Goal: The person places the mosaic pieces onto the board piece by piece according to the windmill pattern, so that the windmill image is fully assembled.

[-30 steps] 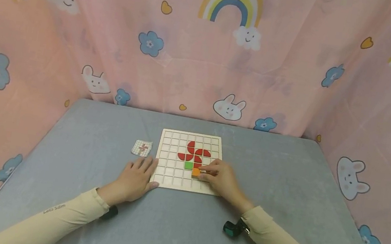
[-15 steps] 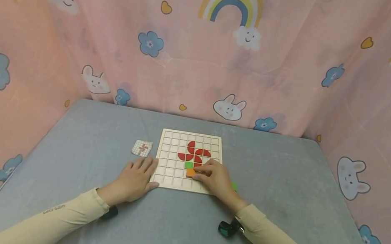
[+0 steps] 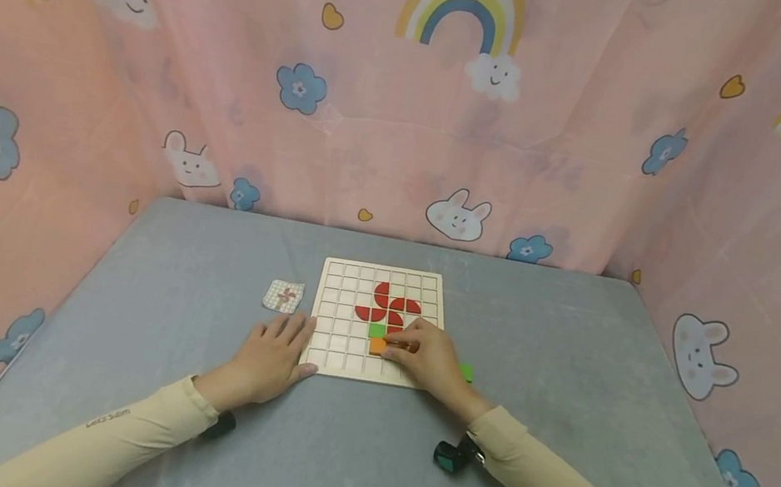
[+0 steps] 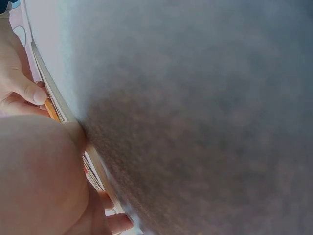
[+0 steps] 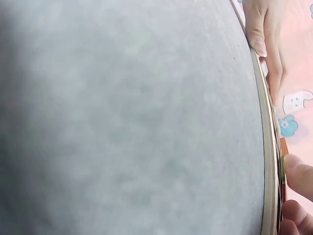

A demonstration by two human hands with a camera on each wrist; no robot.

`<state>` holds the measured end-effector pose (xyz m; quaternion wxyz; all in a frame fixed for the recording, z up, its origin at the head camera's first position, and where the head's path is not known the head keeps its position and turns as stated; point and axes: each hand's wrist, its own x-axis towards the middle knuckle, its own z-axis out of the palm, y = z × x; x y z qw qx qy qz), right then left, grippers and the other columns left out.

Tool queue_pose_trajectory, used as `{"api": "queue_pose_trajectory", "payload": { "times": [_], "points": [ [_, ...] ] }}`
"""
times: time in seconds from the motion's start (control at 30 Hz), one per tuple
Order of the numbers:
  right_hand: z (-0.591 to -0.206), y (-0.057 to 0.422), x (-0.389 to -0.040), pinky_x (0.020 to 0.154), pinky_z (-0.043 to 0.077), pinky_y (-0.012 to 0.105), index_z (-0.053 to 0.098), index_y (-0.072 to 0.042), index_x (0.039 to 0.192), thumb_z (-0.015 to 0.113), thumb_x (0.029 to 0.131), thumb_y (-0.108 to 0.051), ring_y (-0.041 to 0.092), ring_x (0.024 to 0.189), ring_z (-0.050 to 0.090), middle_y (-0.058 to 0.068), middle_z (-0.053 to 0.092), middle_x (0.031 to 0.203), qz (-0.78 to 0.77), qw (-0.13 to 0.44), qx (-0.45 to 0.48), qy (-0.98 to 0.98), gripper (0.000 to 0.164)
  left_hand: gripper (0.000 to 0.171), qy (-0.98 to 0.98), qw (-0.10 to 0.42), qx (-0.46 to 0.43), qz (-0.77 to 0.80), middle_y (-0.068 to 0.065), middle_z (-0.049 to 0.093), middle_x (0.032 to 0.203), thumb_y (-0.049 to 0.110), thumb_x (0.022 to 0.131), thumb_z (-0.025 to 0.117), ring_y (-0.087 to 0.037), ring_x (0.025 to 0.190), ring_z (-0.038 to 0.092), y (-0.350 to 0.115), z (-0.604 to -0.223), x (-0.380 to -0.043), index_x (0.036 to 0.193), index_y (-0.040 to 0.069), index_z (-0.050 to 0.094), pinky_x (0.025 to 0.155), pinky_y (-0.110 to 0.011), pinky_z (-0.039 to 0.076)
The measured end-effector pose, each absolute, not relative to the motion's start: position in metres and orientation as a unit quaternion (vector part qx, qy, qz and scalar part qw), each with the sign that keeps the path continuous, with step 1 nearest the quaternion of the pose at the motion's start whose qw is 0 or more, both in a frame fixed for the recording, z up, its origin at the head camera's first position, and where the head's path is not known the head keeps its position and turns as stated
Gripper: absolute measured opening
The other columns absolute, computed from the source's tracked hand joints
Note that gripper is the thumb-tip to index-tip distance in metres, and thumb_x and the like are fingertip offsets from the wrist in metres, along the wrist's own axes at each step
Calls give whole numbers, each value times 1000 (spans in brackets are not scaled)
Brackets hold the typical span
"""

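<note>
A pale wooden grid board (image 3: 335,361) lies on the table. My right hand (image 3: 432,361) pinches an orange square tile (image 3: 377,347) by its right side, low over the board. The tile sits just in front of a green square tile (image 3: 376,331). Several red curved pieces (image 3: 381,293) form a pinwheel behind the green one. My left hand (image 3: 270,358) rests with straight fingers along the board's left edge, its thumb at the near corner. In the right wrist view, the orange tile (image 5: 284,145) shows beside my thumb.
Left of the board lies a small card (image 3: 283,296) printed with a red pinwheel on a grid. Another green piece (image 3: 466,372) pokes out on the table beyond my right hand. A pink patterned curtain (image 3: 357,163) surrounds the grey table (image 3: 568,371).
My right hand has shifted left with the orange tile, from in front of the red piece to in front of the green tile. The green piece at right has come into view.
</note>
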<state>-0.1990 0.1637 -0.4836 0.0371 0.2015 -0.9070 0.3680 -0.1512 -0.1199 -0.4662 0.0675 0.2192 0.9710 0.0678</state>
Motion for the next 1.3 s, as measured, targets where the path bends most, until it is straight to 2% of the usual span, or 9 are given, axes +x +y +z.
{"api": "queue_pose_trajectory", "payload": {
  "times": [1.3],
  "points": [
    [-483, 162, -197, 65, 42, 24, 86, -8, 107, 90, 86, -17, 10, 71, 52, -3, 62, 81, 370, 42, 219, -902, 24, 71, 973, 66, 213, 64, -29, 36, 165, 38, 111, 56, -51, 150, 35, -120, -470, -152, 161, -8, 35, 114, -67, 36]
  ]
}}
